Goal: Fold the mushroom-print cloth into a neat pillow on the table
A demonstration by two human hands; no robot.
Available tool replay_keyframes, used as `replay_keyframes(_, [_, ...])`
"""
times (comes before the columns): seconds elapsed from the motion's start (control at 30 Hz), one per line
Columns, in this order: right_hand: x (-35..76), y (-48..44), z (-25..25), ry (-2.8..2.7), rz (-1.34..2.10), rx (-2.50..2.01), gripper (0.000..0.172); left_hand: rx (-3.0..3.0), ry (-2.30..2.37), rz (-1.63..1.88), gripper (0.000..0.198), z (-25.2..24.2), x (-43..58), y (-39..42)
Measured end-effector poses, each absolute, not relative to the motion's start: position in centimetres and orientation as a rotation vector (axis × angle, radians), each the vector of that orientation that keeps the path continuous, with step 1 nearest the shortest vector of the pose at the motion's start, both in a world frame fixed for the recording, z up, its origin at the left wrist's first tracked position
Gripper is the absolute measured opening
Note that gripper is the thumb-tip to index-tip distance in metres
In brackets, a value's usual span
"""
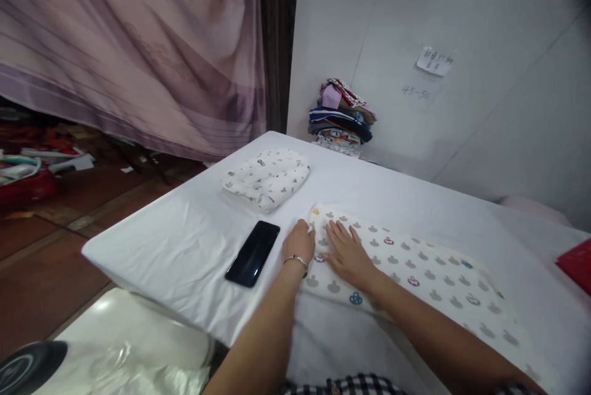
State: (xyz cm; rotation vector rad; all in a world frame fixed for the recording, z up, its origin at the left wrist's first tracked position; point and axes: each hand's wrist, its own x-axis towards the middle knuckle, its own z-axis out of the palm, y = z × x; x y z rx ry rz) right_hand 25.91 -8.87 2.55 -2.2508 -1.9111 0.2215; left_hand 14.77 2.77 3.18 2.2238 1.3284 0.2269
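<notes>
A white cloth (434, 272) printed with grey, red, blue and yellow animal-head shapes lies in a long folded strip across the white-covered table. At its left end my left hand (298, 244), with a bracelet on the wrist, has its fingers curled closed on the edge. My right hand (348, 253) lies flat on top of the cloth just to the right, fingers stretched out. Left of my left hand is a black phone (253, 253), face up. Farther back, a second white cloth (268, 178) with a small leaf-like print sits folded into a bundle.
The table (152, 247) ends at a rounded corner on the left. Folded clothes (340, 118) are stacked behind it by the wall. A pinkish curtain (152, 44) hangs at the back left. Something red (577, 266) lies at the right edge. A pale plastic-looking surface (133, 333) stands at the lower left.
</notes>
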Motion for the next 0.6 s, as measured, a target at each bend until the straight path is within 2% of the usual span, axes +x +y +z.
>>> replay_keyframes(0.17, [26.1, -9.6, 2.2, -1.863, 0.286, -2.3, 0.069, 2.222, 1.332, 0.238, 0.016, 3.1, 14.7, 2.8])
replay_keyframes(0.37, [27.4, -10.9, 1.7, -1.725, 0.169, -2.412, 0.067, 2.231, 1.328, 0.217, 0.016, 3.0, 14.8, 2.9])
replay_keyframes(0.6, [28.7, -11.5, 2.3, -1.653, 0.277, -2.458, 0.071, 2.214, 1.335, 0.209, 0.016, 3.0, 14.8, 3.0])
